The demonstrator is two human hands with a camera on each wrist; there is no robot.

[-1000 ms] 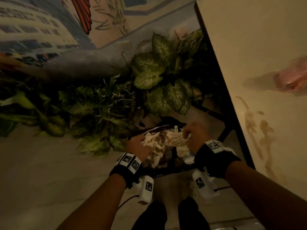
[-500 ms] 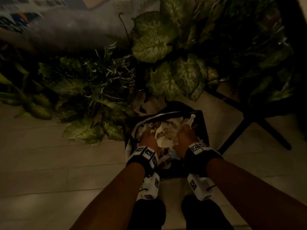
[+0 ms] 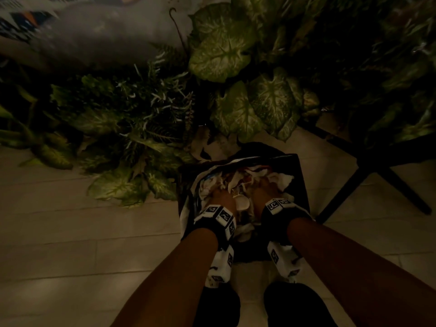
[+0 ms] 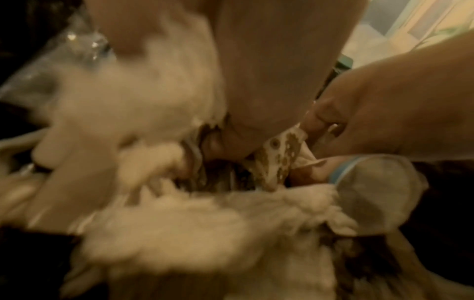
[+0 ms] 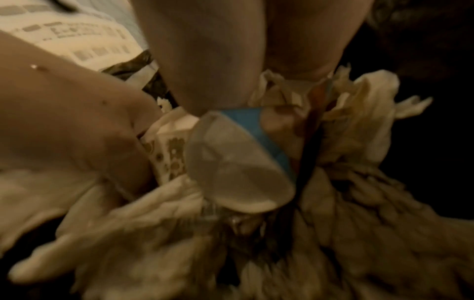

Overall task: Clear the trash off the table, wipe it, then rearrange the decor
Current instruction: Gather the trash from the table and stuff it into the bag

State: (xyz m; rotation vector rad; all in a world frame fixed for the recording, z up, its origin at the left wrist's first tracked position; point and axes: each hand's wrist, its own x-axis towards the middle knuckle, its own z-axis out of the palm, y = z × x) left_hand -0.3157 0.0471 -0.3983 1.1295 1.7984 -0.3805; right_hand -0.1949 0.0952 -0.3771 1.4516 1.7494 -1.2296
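Observation:
Both my hands are down inside a black trash bin (image 3: 300,185) on the floor. My left hand (image 3: 223,197) and right hand (image 3: 260,191) grip one wad of trash between them: crumpled white napkins (image 3: 284,179), a patterned paper and a clear plastic cup. In the left wrist view my left hand (image 4: 231,142) digs into the napkins (image 4: 179,223), with the patterned paper (image 4: 279,156) and blue-banded cup (image 4: 372,186) beside it. The right wrist view has my right hand (image 5: 256,97) above the cup (image 5: 231,162) and napkins (image 5: 359,142). All fingertips are buried in the paper.
Large leafy plants (image 3: 224,50) crowd the floor behind and left of the bin. Black table legs (image 3: 368,175) stand to the right. Pale floor tiles (image 3: 70,244) stretch to the left. My dark shoes (image 3: 295,303) stand just in front of the bin.
Both hands have carried the wad of trash from above the bin's rim down into it. My view has tipped downward, so the tabletop at the right is out of sight.

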